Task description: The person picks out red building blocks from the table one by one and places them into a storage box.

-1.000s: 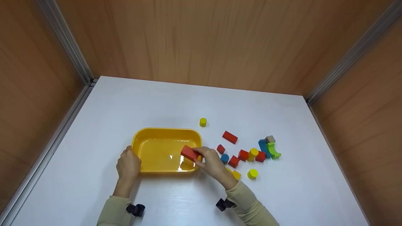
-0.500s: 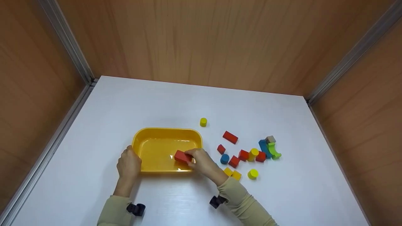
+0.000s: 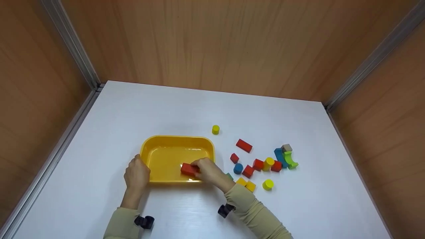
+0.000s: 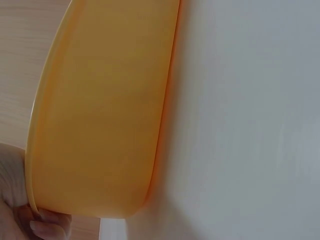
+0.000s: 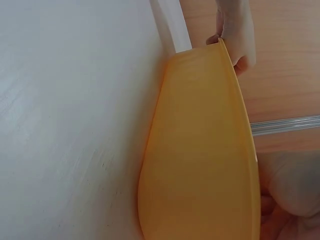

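Observation:
A yellow tray [image 3: 167, 157] stands on the white table. My left hand [image 3: 136, 174] grips its left end, and in the left wrist view the fingers [image 4: 50, 227] curl round the rim. Inside the tray, near its front right corner, my right hand [image 3: 210, 172] pinches a red rectangular block [image 3: 188, 169] between thumb and fingers. The block looks low over the tray floor; whether it touches cannot be told. From the right wrist, the tray wall [image 5: 200, 140] hides the block and part of the right hand [image 5: 295, 190].
Right of the tray lie several loose blocks: a red rectangular block [image 3: 244, 145], a blue cylinder [image 3: 238, 168], yellow cylinders [image 3: 268, 184], red cubes [image 3: 248, 171], yellow blocks [image 3: 250, 186] and a green arch [image 3: 290, 160]. One yellow cylinder [image 3: 215, 129] stands farther back. Wooden walls [image 3: 212, 49] enclose the table.
My right hand has moved left and lower into the tray with the red block. A green block has come into view beside the right wrist. The left hand stays on the rim.

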{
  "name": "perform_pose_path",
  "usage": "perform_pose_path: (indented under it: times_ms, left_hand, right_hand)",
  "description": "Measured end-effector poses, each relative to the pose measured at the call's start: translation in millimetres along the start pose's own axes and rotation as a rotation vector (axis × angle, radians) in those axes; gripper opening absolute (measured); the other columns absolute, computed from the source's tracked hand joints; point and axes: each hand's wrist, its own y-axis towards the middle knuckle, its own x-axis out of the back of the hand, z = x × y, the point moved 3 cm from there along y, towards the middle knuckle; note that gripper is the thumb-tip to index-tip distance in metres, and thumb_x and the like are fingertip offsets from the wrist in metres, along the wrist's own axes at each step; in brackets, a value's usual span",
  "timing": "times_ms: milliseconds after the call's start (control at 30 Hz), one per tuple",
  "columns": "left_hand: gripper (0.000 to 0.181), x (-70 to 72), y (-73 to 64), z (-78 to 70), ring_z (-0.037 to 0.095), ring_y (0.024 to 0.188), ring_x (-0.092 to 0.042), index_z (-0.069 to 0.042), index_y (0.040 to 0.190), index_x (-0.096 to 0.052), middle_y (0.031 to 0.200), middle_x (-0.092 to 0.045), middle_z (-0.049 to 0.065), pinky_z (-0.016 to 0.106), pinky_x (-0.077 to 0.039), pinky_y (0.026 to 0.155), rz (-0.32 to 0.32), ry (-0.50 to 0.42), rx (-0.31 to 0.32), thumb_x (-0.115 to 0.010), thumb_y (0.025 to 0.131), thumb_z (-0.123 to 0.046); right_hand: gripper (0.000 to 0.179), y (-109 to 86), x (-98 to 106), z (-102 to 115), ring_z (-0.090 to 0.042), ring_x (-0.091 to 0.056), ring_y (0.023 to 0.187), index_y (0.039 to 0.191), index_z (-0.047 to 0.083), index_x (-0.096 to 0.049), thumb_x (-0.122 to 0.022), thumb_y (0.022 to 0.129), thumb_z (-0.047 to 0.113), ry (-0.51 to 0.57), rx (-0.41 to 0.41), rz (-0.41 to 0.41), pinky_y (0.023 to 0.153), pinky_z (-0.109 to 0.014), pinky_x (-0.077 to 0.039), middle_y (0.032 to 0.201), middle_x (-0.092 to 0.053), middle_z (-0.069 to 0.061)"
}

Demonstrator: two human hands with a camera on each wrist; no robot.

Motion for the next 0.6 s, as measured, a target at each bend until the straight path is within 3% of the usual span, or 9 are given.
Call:
perform_pose_path:
  times_ms: [400, 600]
  left_hand:
    - [0.031, -0.4, -0.6, -0.9, 0.033, 0.061, -0.057, 0.019, 0.108, -0.045, 0.082, -0.054, 0.028, 0.042, -0.047, 0.049, -0.011, 0.003, -0.002, -0.049, 0.079, 0.009]
    - [0.033, 1.3, -1.5, -2.9, 0.031, 0.057, -0.056, 0.019, 0.109, -0.044, 0.079, -0.054, 0.027, 0.039, -0.046, 0.046, -0.013, 0.011, -0.009, -0.049, 0.079, 0.009]
  right_hand:
    - [0.03, 4.4, -1.0, -1.8, -0.013, -0.051, 0.077, 0.108, 0.005, -0.06, -0.065, 0.078, 0.006, -0.024, -0.069, 0.051, 0.072, -0.019, -0.044, 0.094, -0.061, -0.004]
    - [0.03, 5.5, -2.1, -1.1, -0.013, -0.051, 0.074, 0.105, 0.005, -0.059, -0.067, 0.076, 0.006, -0.088, -0.033, 0.045, 0.07, -0.02, -0.044, 0.09, -0.061, -0.005]
